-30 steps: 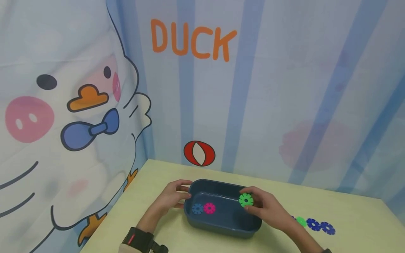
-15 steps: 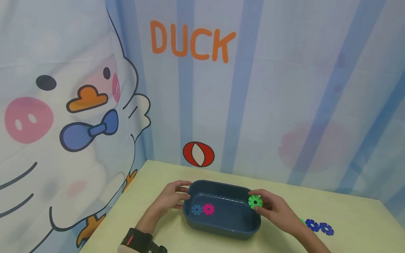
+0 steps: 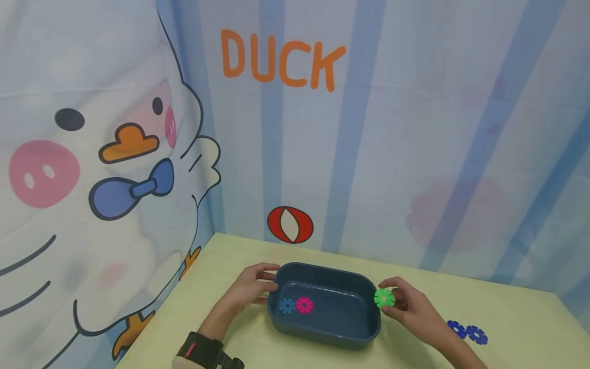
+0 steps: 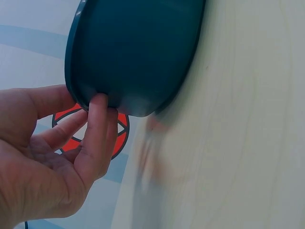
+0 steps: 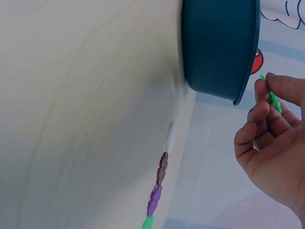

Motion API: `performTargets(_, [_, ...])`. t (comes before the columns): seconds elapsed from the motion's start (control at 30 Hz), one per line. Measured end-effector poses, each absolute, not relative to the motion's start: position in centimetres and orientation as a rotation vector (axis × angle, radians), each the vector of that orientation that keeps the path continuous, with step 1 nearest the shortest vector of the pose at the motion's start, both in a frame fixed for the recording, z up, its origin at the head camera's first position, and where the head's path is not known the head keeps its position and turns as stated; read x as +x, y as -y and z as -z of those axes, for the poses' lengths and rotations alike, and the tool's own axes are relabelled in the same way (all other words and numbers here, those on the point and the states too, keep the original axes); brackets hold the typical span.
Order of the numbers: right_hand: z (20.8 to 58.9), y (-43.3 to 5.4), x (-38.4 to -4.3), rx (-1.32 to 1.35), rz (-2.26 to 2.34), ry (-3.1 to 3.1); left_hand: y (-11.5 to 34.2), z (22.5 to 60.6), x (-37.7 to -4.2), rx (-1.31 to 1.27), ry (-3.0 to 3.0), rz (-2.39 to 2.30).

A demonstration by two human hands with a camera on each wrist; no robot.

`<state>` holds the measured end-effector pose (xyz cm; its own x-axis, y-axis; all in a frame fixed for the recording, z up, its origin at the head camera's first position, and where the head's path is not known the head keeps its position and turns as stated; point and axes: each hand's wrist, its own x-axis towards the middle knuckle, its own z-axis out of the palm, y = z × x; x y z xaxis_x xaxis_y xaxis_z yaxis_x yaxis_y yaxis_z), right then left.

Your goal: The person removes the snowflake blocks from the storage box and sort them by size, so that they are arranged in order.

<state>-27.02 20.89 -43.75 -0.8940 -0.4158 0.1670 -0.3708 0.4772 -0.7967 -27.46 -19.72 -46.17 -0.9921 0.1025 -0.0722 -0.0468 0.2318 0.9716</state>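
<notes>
A dark blue plastic tub point(image 3: 322, 341) stands on the table. Inside at its left end lie a blue notched disc point(image 3: 287, 306) and a pink notched disc point(image 3: 304, 305), side by side. My left hand point(image 3: 253, 287) holds the tub's left end, thumb and fingers spread against rim and wall; the left wrist view shows the fingertips on the end wall point(image 4: 138, 107). By the right rim, my right hand point(image 3: 410, 306) pinches a green notched disc point(image 3: 384, 298) between thumb and finger. In the right wrist view this green disc point(image 5: 275, 101) is seen edge-on.
Right of my right hand, two dark blue discs point(image 3: 477, 334) lie on the pale table point(image 3: 511, 307). The right wrist view shows a row with white point(image 5: 170, 137), brown point(image 5: 162, 168) and purple point(image 5: 154, 200) discs. A striped cloth with a printed duck point(image 3: 106, 246) hangs behind.
My right hand has moved right with the green disc, from over the tub's inside to its right rim, and its arm now covers the green disc on the table. The left hand stays.
</notes>
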Motion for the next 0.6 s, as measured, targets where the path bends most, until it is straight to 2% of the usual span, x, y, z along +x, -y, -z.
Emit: performTargets(0.6, [44.0,-23.3,-26.6,-0.831,1.374,-2.686,19.7,46.4,-27.6,0.053,-2.377,-1.876])
